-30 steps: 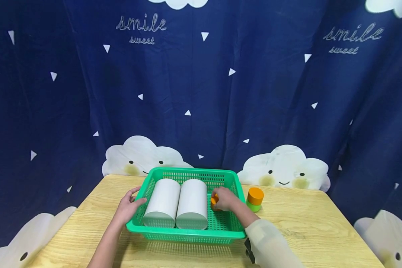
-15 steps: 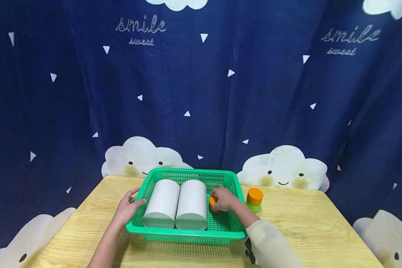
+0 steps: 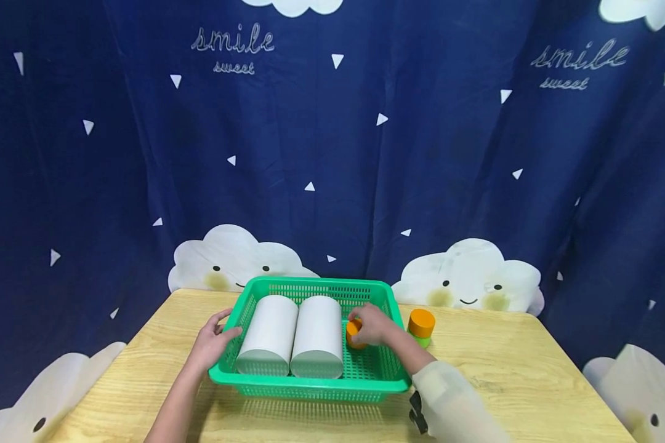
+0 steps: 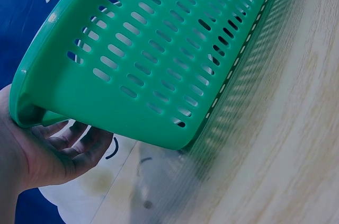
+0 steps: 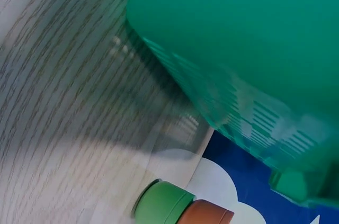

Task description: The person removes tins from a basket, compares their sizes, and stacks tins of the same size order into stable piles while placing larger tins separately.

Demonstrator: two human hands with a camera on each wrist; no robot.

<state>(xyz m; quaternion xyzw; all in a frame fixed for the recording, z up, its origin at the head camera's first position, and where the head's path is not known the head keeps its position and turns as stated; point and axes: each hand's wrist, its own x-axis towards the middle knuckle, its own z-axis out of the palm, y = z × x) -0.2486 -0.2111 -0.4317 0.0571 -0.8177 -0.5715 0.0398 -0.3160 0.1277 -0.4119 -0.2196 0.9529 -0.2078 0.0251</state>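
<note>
In the head view, a green plastic basket [image 3: 310, 383] sits on the wooden table. Two large white cylinders [image 3: 270, 332] lie side by side in its left and middle part. My left hand [image 3: 210, 344] grips the basket's left rim, thumb over the top; the left wrist view shows its fingers [image 4: 87, 152] curled beneath the rim. Inside the basket, right of the white cylinders, my right hand [image 3: 372, 326] pinches a small orange cylinder [image 3: 353, 335], partly hidden by the fingers. The right wrist view shows the basket's outer wall [image 5: 238, 38] but not the hand.
Outside the basket, by its right wall, stands a small cylinder with an orange top and green base [image 3: 422, 324]. The wooden table [image 3: 504, 369] extends to both sides. A dark blue curtain [image 3: 288, 141] with clouds hangs behind it.
The basket's near right corner has shifted slightly to the right, along with my right forearm. My right hand stays at the orange cylinder, and my left hand keeps its hold on the rim.
</note>
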